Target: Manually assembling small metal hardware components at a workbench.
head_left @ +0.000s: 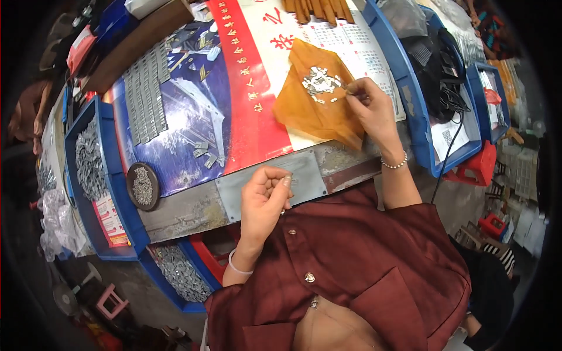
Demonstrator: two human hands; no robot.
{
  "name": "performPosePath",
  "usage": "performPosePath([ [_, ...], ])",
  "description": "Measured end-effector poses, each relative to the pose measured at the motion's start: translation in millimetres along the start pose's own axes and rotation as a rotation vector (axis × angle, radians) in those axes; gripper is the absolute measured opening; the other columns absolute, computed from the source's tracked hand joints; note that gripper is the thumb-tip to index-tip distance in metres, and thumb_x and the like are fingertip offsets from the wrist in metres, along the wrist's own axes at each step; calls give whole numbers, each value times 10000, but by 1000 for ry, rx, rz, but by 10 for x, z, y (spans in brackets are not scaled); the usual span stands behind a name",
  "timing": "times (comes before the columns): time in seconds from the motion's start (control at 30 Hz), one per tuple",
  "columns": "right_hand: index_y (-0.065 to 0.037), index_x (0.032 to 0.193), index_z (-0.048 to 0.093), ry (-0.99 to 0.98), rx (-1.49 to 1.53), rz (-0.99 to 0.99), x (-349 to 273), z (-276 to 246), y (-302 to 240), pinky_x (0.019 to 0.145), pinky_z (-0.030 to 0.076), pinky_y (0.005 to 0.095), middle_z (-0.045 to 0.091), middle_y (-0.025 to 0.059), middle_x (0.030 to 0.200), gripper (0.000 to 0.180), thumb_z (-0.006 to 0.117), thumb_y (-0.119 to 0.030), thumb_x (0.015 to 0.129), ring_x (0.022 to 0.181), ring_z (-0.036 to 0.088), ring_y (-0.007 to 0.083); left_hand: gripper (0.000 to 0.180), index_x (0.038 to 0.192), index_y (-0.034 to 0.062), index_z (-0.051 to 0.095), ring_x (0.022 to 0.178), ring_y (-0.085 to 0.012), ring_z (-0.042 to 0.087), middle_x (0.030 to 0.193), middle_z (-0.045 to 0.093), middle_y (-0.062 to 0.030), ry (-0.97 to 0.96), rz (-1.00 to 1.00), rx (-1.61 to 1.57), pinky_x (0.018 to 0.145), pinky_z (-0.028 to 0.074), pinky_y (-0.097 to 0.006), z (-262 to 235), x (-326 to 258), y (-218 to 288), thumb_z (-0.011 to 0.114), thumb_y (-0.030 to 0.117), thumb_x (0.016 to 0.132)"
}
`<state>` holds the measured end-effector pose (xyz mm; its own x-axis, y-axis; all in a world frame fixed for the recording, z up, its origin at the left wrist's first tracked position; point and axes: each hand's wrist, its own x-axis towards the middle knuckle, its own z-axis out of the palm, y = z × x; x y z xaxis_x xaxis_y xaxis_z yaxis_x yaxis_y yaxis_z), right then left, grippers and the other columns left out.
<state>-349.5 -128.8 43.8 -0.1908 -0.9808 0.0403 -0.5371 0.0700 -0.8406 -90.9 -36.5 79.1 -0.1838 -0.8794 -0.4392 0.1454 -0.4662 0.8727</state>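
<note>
A person's two bare hands worked over a table [181, 215], its edge stained and scuffed. The landmark was a creased amber sheet [301, 117], smooth and faintly glossy, lying with pointed corners. Upon its middle sat a loose heap of small silver pieces [321, 83], flat, shiny and roughly rectangular.

The right hand [372, 108], a beaded bracelet [394, 163] at its wrist, was at the sheet's right edge, just beside the heap. Its grip was a bent thumb and forefinger close together; whether a piece was pinched there could not be told. The left hand [266, 199], wearing a pale smooth bangle [239, 269], was nearer the person than the sheet, over a flat grey plate [308, 167]. Its grip was drawn together, fingers curled against the thumb; what lay inside, if anything, was hidden.

Beneath the sheet spread a slick printed poster [252, 128] in red, blue and cream. Left of the sheet lay ridged rows of grey strips [144, 96]; farther left and nearer the person stood a round dark dish [132, 190] of tiny metallic bits [142, 186]. Beyond the sheet rested slender brown rods [319, 9]. To its right stood a blue plastic tray [418, 137] holding rumpled black fabric [430, 73].
</note>
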Motion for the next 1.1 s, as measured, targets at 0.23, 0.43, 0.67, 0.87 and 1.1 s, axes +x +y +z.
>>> performPosePath([
  [0.23,-16,943,569,-45,-235,-165,-82,94,-103,662,486,352,619,132,821,191,657,-67,780,756,616,279,87,969,-12,570,556,-48,514,712,576,-26,-29,-23,-12,505,418,-187,10,28,-18,573,53,911],
  [0.43,-33,885,551,62,-604,-355,-107,249,-213,655,490,377,606,124,810,146,660,-67,793,742,612,293,95,972,-13,570,557,-50,513,711,576,-28,-39,-15,-5,497,419,-189,-11,35,-47,580,57,909],
  [0.67,-53,842,550,96,-728,-438,-103,267,-176,614,479,381,595,105,751,81,609,-28,793,718,607,280,81,969,-10,570,557,-49,513,723,576,-27,-62,-19,-15,496,413,-186,24,75,-59,574,48,912],
  [0.87,-56,816,536,135,-678,-449,-81,281,-177,604,477,388,583,105,722,72,566,0,780,704,603,282,71,961,-4,572,554,-50,515,721,571,-24,-48,-20,-19,497,408,-183,-21,66,-77,576,52,917],
  [1.1,-53,822,524,117,-619,-453,-44,280,-175,672,472,391,555,114,777,112,578,4,742,759,557,302,95,936,-3,574,537,-52,516,693,583,-22,-93,-24,-26,494,406,-178,27,165,-3,586,90,921],
])
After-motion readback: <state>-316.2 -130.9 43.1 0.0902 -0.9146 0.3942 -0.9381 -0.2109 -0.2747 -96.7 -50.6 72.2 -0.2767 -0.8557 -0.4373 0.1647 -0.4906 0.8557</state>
